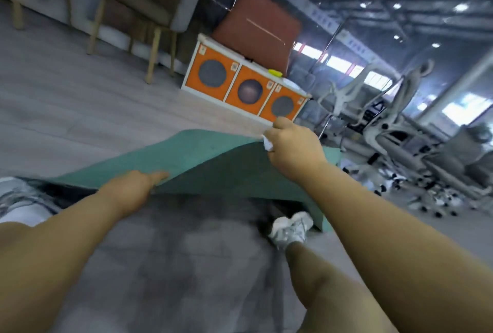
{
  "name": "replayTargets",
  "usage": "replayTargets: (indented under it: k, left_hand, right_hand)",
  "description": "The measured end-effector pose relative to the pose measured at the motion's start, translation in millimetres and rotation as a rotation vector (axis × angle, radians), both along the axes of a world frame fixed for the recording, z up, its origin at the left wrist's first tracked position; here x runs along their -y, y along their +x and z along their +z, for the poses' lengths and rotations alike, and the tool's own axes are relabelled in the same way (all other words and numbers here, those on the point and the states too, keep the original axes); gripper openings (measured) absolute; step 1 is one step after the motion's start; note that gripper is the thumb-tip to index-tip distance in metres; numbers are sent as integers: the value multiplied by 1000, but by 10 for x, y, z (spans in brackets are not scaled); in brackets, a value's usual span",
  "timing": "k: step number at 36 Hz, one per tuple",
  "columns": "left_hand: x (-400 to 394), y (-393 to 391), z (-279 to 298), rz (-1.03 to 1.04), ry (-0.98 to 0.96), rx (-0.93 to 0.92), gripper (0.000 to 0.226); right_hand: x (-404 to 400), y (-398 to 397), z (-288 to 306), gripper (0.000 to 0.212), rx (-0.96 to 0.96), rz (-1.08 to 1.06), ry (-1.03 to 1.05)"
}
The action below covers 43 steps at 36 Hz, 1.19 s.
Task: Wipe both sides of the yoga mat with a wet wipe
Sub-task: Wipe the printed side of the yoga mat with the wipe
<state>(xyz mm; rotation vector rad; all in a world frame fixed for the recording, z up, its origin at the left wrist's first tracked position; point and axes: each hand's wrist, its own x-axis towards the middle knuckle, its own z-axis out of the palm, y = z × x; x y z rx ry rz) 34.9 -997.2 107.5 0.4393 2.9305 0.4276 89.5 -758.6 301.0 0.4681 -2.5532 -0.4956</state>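
A green yoga mat [202, 156] is lifted off the grey floor in front of me, folded over so that a darker underside faces me. My left hand [133, 188] pinches its near edge at the left. My right hand [290, 146] grips the raised edge at the right, its fingers curled round the mat. A crumpled white wet wipe [267, 143] is tucked in that same hand against the mat. The mat's lower right corner hangs down beside my white shoe [292, 227].
An orange and white cabinet [240, 84] with three round ports stands behind the mat. Wooden-legged armchairs [144, 4] are at the back left. A pile of white office chairs [394, 132] lies at the right. Grey carpet [173, 266] lies under me.
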Motion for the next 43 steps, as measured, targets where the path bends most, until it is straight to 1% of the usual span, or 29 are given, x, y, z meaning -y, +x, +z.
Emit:
replayTargets:
  k: [2, 5, 8, 9, 12, 16, 18, 21, 24, 26, 29, 32, 34, 37, 40, 43]
  left_hand:
    - [-201, 8, 152, -18, 29, -72, 67]
    - [-668, 61, 380, -82, 39, -164, 77]
    - [-1276, 138, 474, -179, 89, -198, 83]
    - [-1478, 168, 499, -207, 109, -207, 85]
    - [-2023, 216, 581, -252, 132, -229, 85]
    - [-2573, 214, 710, -309, 14, -287, 82]
    - [-2755, 142, 671, -357, -68, -299, 83]
    - [-2920, 6, 592, -382, -174, -276, 85]
    - [-3026, -187, 461, -411, -288, -231, 80]
    - [-3067, -308, 278, -460, -375, -168, 68]
    - [-3047, -410, -86, -541, -458, -40, 56]
    - [-2960, -480, -439, -549, -489, 109, 53]
    - [-2892, -487, -706, -537, -466, 217, 47]
    - [-2858, -454, -1067, -503, -370, 352, 41]
    - [-2855, -396, -1307, -553, -347, 405, 41]
    - [-2761, -392, -1473, -577, -309, 444, 44]
  right_hand:
    - [-114, 74, 276, 2, -133, 101, -5]
    - [-379, 281, 580, 5, -233, 103, 22]
    - [-766, 575, 713, 29, -326, 93, -8]
    - [-912, 678, 728, 32, -348, 96, -22]
    - [-1413, 946, 748, 22, -430, 84, -31]
    - [-2138, 1118, 652, 27, -494, 0, -56]
    - [-2495, 1102, 509, 24, -483, -92, -60]
    - [-2966, 973, 131, 10, -335, -278, -94]
    - [-3233, 801, -320, 14, -60, -473, -169]
    - [-3342, 664, -690, 16, 168, -569, -125]
    - [-3359, 490, -1202, 15, 507, -640, -153]
    - [-3276, 323, -1690, 20, 739, -621, -172]
    - [-3175, 243, -1963, 24, 822, -590, -181]
    - [-3018, 151, -2267, 27, 900, -516, -159]
    - [-2922, 136, -2551, 26, 955, -455, -96]
    - [-2885, 209, -2786, 28, 1021, -446, -36]
